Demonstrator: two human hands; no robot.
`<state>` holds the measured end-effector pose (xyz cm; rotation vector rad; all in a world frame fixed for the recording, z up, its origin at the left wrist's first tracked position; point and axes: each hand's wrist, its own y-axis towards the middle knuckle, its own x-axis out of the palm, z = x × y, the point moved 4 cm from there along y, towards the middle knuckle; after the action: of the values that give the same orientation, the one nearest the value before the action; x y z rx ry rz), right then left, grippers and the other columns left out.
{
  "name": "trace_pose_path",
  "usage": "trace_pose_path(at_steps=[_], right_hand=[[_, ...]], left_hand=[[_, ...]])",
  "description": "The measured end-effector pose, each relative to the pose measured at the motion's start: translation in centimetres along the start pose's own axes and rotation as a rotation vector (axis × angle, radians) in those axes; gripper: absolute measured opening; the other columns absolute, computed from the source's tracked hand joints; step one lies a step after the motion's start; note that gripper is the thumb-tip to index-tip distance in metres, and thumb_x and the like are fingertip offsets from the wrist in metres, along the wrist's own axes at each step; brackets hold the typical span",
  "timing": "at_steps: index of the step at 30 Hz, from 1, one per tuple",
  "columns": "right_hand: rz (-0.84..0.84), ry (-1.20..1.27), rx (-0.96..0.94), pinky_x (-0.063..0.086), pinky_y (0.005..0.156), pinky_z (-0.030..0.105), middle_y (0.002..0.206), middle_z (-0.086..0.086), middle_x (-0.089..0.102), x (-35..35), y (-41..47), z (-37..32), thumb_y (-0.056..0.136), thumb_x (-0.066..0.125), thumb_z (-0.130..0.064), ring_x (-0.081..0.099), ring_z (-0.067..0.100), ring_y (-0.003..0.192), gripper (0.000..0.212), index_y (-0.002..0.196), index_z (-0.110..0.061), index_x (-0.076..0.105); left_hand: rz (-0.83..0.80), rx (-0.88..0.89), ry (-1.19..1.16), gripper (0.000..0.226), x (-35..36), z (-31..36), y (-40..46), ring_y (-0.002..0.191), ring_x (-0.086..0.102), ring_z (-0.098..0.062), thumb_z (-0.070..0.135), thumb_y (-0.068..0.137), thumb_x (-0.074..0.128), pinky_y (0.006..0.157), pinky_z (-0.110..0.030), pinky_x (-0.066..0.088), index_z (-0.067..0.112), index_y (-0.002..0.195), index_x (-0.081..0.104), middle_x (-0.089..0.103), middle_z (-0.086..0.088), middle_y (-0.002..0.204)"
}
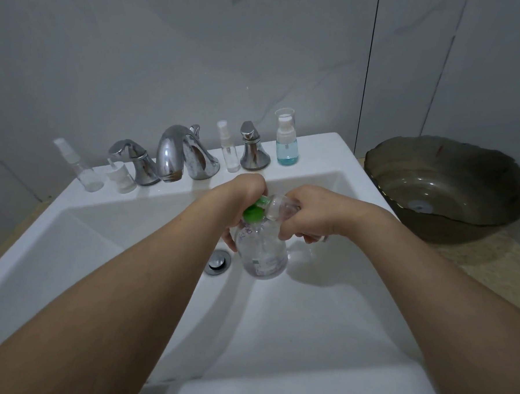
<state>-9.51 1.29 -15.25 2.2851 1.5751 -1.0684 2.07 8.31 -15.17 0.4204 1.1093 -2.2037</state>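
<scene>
The left hand (pixel 241 200) curls round the large clear bottle (pixel 263 254), held upright over the sink basin (pixel 322 305) near the drain (pixel 217 262), green top (pixel 253 212) uppermost, while the right hand (pixel 309 213), wrist bent, grips a small clear bottle (pixel 282 204) lying sideways, its mouth pointing left at that top.

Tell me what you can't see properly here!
Head view:
- The small bottle: mostly covered by the right hand gripping it.
- The green cap: partly hidden by the left hand, which holds the big bottle.
- Print on the big bottle: too blurred to read.
- Whether liquid is pouring: cannot tell.
</scene>
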Motion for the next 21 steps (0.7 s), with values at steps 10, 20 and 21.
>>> trace_pose_path(at_steps=[10, 20, 21], right_hand=[[0.132, 0.021, -0.063, 0.051, 0.054, 0.034, 0.066, 0.000, 0.057, -0.7, 0.1, 0.0, 0.066, 0.075, -0.017, 0.057, 0.018, 0.054, 0.018, 0.071, -0.018, 0.058], [0.109, 0.015, -0.058, 0.041, 0.047, 0.025, 0.067, 0.003, 0.056, -0.7, -0.2, -0.2, 0.070, 0.074, -0.014, 0.053, 0.017, 0.051, 0.017, 0.077, -0.015, 0.058], [0.093, 0.015, -0.049, 0.041, 0.045, 0.023, 0.067, 0.004, 0.056, -0.6, -0.2, -0.1, 0.071, 0.074, -0.014, 0.052, 0.017, 0.050, 0.017, 0.077, -0.014, 0.059]], left_hand=[[-0.149, -0.077, -0.054, 0.046, -0.7, 0.6, 0.0, 0.122, 0.052, -0.045, 0.030, 0.097, 0.040, 0.089, -0.086, 0.030, 0.009, 0.136, 0.052, 0.060, -0.019, 0.129], [-0.170, -0.063, -0.047, 0.040, -0.5, 0.6, 0.0, 0.117, 0.053, -0.049, 0.031, 0.096, 0.039, 0.086, -0.087, 0.031, 0.011, 0.125, 0.060, 0.061, -0.019, 0.125], [-0.159, -0.059, -0.045, 0.039, -0.3, 0.4, 0.2, 0.115, 0.054, -0.051, 0.029, 0.095, 0.039, 0.084, -0.087, 0.033, 0.011, 0.121, 0.061, 0.062, -0.020, 0.123]])
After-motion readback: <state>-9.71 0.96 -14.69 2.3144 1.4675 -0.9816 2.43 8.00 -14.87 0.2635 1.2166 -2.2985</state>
